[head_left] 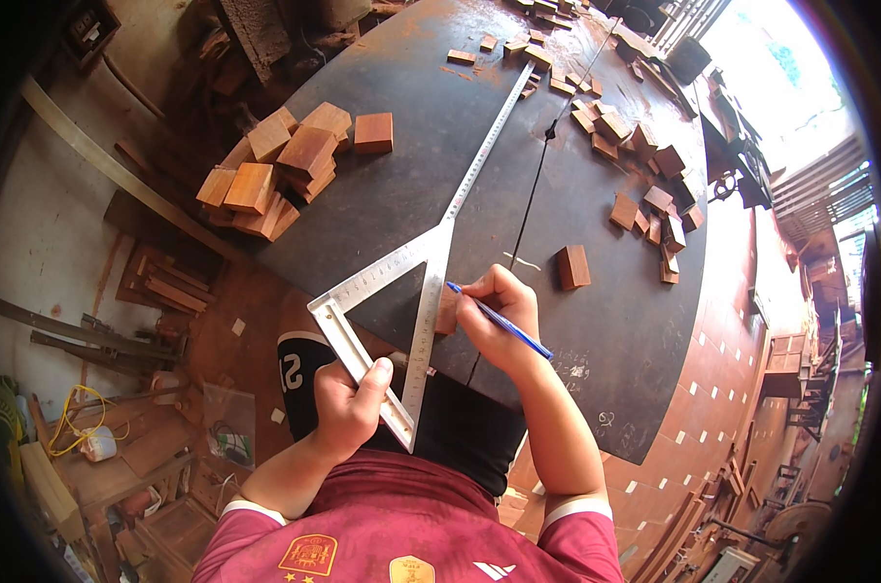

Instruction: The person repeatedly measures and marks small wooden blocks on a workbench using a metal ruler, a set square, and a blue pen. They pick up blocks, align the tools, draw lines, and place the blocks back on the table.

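Note:
My left hand is closed round the base bar of a metal triangular square, thumb on top. The square's long graduated blade stretches away across the dark tabletop. Partly under the square's right edge lies a small reddish wooden block, near the table's front edge. My right hand grips a blue pen, its tip by the square's edge just above that block. The fingers hide part of the block. A single wooden block stands right of my right hand.
Wooden blocks are piled at the table's left, with one block beside the pile. Several more blocks lie scattered along the right side and far end. A dark seam runs along the tabletop. Tiled floor lies to the right.

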The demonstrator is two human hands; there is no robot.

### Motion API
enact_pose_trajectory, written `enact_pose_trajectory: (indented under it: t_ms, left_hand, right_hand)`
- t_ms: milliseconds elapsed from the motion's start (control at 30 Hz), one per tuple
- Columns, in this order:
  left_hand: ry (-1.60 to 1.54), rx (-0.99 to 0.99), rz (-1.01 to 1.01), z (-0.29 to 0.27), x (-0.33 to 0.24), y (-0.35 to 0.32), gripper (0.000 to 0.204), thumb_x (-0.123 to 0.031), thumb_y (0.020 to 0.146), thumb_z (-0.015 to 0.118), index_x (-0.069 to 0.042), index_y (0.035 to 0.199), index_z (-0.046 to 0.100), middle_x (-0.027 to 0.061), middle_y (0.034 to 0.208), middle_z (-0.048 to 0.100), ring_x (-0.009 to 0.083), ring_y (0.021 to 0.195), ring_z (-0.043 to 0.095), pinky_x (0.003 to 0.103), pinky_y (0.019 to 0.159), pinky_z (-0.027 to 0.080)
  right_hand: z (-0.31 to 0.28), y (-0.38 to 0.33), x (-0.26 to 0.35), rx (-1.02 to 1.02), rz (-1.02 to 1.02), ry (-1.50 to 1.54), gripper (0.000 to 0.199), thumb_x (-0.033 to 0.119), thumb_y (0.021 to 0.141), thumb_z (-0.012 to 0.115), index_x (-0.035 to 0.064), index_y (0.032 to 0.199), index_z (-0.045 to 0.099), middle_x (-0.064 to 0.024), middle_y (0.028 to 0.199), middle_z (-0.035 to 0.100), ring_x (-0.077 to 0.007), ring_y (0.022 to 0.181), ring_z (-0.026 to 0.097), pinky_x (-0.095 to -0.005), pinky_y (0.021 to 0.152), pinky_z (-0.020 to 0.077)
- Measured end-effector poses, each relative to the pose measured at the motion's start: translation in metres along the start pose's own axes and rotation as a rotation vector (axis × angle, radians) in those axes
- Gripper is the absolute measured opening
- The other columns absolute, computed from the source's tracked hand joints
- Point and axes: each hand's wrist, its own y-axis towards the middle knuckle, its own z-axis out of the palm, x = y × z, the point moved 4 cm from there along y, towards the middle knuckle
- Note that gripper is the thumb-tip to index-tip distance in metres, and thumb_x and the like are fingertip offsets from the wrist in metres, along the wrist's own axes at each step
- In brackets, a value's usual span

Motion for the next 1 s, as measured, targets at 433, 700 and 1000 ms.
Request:
enact_pose_trajectory:
  t_ms: [433, 700, 1000]
  left_hand:
    - [-0.010, -0.016, 0.013, -0.0013, 0.0029, 0.0016, 0.034, -0.015, 0.098, 0.062, -0.003, 0.067, 0.056, -0.0039, 0.061, 0.051, 0.0057, 0.057, 0.044, 0.028, 0.053, 0.033]
    - [0.000, 0.015, 0.005, -0.0046, 0.0059, 0.0013, 0.034, -0.015, 0.099, 0.061, -0.004, 0.067, 0.055, -0.0043, 0.062, 0.051, 0.0053, 0.057, 0.043, 0.028, 0.053, 0.032]
    - [0.037, 0.044, 0.016, -0.0061, -0.0003, 0.0069, 0.035, -0.014, 0.098, 0.061, -0.005, 0.065, 0.053, -0.0052, 0.060, 0.048, 0.0048, 0.056, 0.042, 0.028, 0.051, 0.031]
  right_hand:
    - [-0.0049, 0.0002, -0.0035, -0.213, -0.160, -0.064, 0.013, 0.005, 0.091, 0.074, -0.0017, 0.091, 0.063, -0.0093, 0.076, 0.072, -0.0086, 0.067, 0.068, -0.0248, 0.061, 0.0517]
    - [-0.0066, -0.0017, -0.0034, -0.213, -0.131, -0.016, 0.011, 0.002, 0.091, 0.072, -0.0033, 0.092, 0.063, -0.0096, 0.078, 0.074, -0.0097, 0.071, 0.070, -0.0250, 0.064, 0.0538]
    - [-0.0064, -0.0052, -0.0019, -0.082, -0.061, 0.091, 0.010, 0.000, 0.086, 0.073, -0.0018, 0.088, 0.063, -0.0039, 0.078, 0.069, -0.0048, 0.069, 0.061, -0.0233, 0.061, 0.0500]
